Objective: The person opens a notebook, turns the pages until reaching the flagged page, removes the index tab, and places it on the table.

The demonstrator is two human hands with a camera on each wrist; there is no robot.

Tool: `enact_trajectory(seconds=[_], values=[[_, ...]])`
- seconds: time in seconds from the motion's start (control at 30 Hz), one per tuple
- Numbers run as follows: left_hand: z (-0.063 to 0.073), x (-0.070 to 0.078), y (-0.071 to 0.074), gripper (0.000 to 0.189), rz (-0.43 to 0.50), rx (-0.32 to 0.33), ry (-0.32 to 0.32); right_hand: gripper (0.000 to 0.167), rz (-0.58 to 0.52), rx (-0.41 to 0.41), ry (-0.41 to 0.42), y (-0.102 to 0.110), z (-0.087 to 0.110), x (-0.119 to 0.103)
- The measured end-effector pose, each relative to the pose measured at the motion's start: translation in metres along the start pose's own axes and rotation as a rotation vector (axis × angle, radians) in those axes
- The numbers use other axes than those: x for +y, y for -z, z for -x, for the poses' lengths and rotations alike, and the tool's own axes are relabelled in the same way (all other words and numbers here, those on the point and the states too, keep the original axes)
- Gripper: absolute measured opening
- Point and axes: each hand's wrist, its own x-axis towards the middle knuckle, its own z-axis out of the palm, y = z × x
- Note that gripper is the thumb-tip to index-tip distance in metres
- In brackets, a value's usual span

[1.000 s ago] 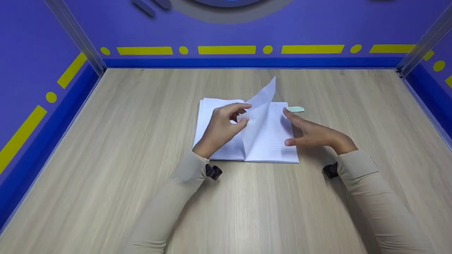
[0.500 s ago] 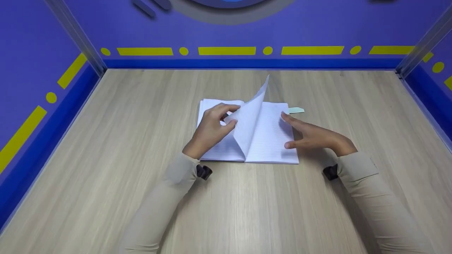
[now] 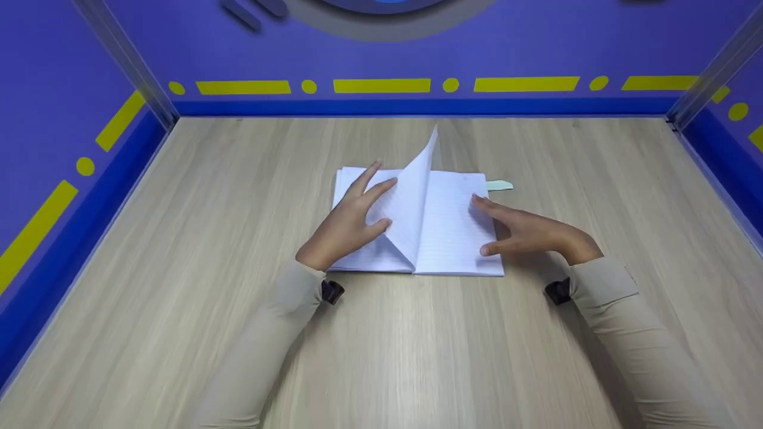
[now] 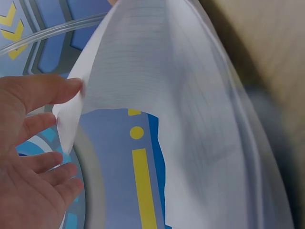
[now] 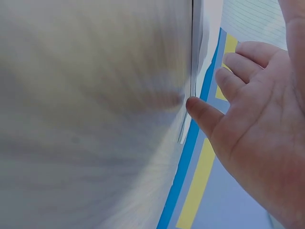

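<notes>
An open lined notebook (image 3: 456, 241) lies on the table, and one of its pages (image 3: 412, 205) stands raised near the spine, its top corner pointing up and its side leaning left. My left hand (image 3: 346, 223) is over the left half, fingers spread beside the raised page. In the left wrist view, the left thumb (image 4: 52, 93) reaches the edge of that page (image 4: 128, 62), with the other fingers extended past it. My right hand (image 3: 530, 232) is at the right edge of the notebook, thumb and fingers apart. The right wrist view shows its little finger by the notebook's edge.
A pale green tab (image 3: 501, 185) sticks out from the notebook's upper right side. The wooden table (image 3: 179, 250) is bounded by blue-purple panels (image 3: 381, 59) with yellow marks at the back and both sides.
My left hand has moved left, drawing the raised page leftward, and its pinching fingers have spread apart. The right hand has stayed nearly still at the right edge.
</notes>
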Motion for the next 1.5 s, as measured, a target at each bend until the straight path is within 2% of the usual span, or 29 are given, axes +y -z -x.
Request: enact_trajectory(seconds=[0.17, 0.47, 0.63, 0.73, 0.8, 0.87, 1.1, 1.17, 1.27, 1.5], values=[[0.004, -0.006, 0.000, 0.059, -0.041, 0.003, 0.017, 0.104, 0.006, -0.017, -0.007, -0.001, -0.001, -0.001], [0.006, -0.013, -0.001, 0.056, -0.090, 0.056, 0.043, 0.106, 0.029, -0.036, -0.024, -0.002, -0.001, -0.004], [0.008, -0.018, 0.000, 0.065, -0.098, 0.046, 0.061, 0.109, 0.041, -0.042, -0.029, -0.003, -0.002, -0.004], [0.010, -0.022, 0.001, 0.076, -0.114, 0.013, 0.072, 0.109, 0.048, -0.046, -0.029, -0.003, -0.002, -0.003], [0.010, -0.024, 0.001, 0.080, -0.119, -0.031, 0.090, 0.109, 0.059, -0.051, -0.034, -0.004, -0.002, -0.003], [0.011, -0.027, 0.002, 0.081, -0.112, -0.106, 0.126, 0.108, 0.072, -0.061, -0.043, -0.004, -0.002, -0.003], [0.017, -0.040, 0.006, 0.076, -0.034, -0.475, 0.278, 0.108, 0.107, -0.100, -0.060, -0.004, -0.002, -0.004], [0.018, -0.045, 0.008, 0.077, -0.004, -0.552, 0.298, 0.108, 0.109, -0.106, -0.051, -0.003, -0.002, -0.004], [0.019, -0.051, 0.013, 0.079, 0.021, -0.609, 0.319, 0.109, 0.109, -0.121, -0.044, -0.001, -0.001, -0.003], [0.017, -0.057, 0.019, 0.081, 0.045, -0.635, 0.338, 0.114, 0.100, -0.147, -0.067, 0.000, 0.001, 0.004]])
